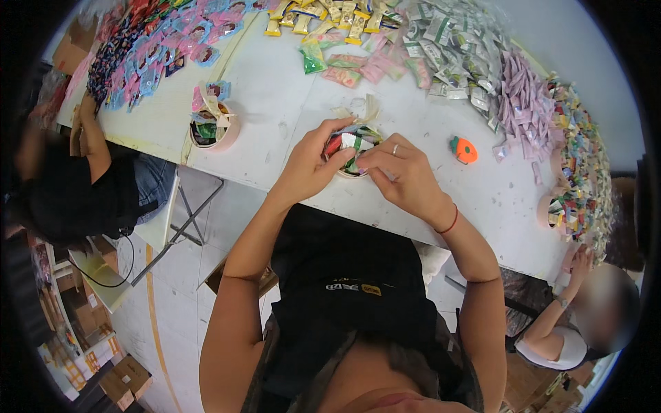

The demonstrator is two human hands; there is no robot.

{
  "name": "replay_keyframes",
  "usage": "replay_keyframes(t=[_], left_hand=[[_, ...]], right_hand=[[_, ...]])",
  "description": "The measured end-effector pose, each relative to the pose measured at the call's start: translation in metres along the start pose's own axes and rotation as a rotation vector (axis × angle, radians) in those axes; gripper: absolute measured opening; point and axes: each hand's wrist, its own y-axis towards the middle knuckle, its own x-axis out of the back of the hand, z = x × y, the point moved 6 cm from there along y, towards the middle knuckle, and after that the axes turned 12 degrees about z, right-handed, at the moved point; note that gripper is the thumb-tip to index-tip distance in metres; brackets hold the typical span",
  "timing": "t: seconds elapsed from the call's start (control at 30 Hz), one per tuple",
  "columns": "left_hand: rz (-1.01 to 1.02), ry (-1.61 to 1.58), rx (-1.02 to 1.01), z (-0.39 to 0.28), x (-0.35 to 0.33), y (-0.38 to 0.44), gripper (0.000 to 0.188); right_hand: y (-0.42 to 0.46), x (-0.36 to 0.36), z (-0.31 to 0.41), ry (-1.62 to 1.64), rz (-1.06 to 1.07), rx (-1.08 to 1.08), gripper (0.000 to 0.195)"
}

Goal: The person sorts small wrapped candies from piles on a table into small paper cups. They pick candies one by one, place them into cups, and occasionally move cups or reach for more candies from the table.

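Before me on the white table stands a small round box (352, 176) filled with wrapped sweets. My left hand (316, 162) holds the box around its left side, thumb lying over the packets. A white-and-green packet (356, 141) shows on top, beside red and dark green wrappers. My right hand (400, 168) is at the box's right rim with thumb and forefinger brought together; whether a packet is between them is hidden. A pale ribbon (371, 107) sticks up behind the box. Right of my hands lies an orange carrot-shaped object (465, 151) with a green top.
A filled pink round box (227, 131) with a ribbon stands left. Heaps of yellow packets (356, 26), white-green packets (454, 51) and lilac packets (524, 103) line the table's far and right sides. Co-workers sit left (77, 191) and right (555, 330).
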Motion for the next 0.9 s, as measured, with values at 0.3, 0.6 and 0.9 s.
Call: replay_keyframes(t=[0.3,0.6,0.9], left_hand=[[-0.115,0.282,-0.028,-0.005,-0.011,-0.001,0.067],[-0.132,0.224,-0.028,-0.005,-0.011,-0.006,0.065],[-0.106,0.228,-0.072,-0.003,-0.012,-0.004,0.054]], right_hand=[[0.091,0.074,-0.067,-0.365,-0.156,-0.051,0.014],[0.191,0.040,-0.168,-1.127,0.171,-0.046,0.011],[0.032,0.091,-0.026,0.411,-0.151,-0.178,0.018]])
